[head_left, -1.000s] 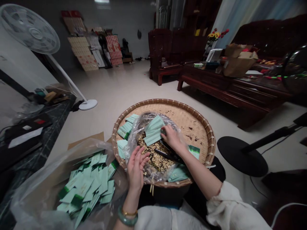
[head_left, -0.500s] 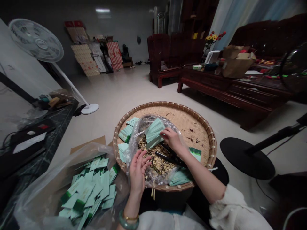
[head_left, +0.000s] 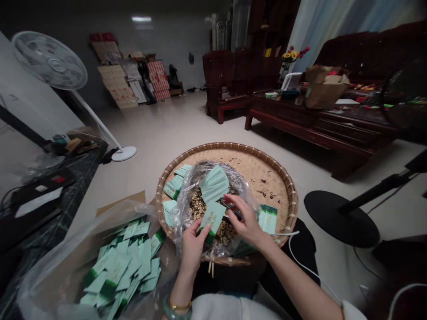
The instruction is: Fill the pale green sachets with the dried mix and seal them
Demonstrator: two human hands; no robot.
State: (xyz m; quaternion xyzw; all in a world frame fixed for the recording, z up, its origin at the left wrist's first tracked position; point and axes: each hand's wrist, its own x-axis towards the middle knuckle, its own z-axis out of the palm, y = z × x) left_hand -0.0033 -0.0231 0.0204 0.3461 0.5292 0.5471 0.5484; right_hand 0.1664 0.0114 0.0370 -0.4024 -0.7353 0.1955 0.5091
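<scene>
My left hand [head_left: 194, 242] pinches a pale green paper packet [head_left: 213, 215] with a dark green end, held over a clear plastic bag [head_left: 187, 200]. My right hand [head_left: 245, 222] is closed around a black two-armed tool [head_left: 230, 218], close to the packet's right edge; its exact kind is partly hidden by my fingers. Under both hands, the bag holds loose dried bits [head_left: 197, 205], dark and yellowish. A fanned stack of green packets [head_left: 213, 183] lies on the bag's contents, just beyond the held packet.
A round woven bamboo tray [head_left: 287, 182] carries the bag, with more packets [head_left: 173, 186] along its left side and others [head_left: 267, 218] at right. A plastic-lined box [head_left: 160, 249] full of packets stands at left. A white cord [head_left: 313, 269] runs beside my right arm. Fans stand either side.
My right hand has let go of the fanned stack and taken the black tool. My left hand, empty before, now holds a single packet.
</scene>
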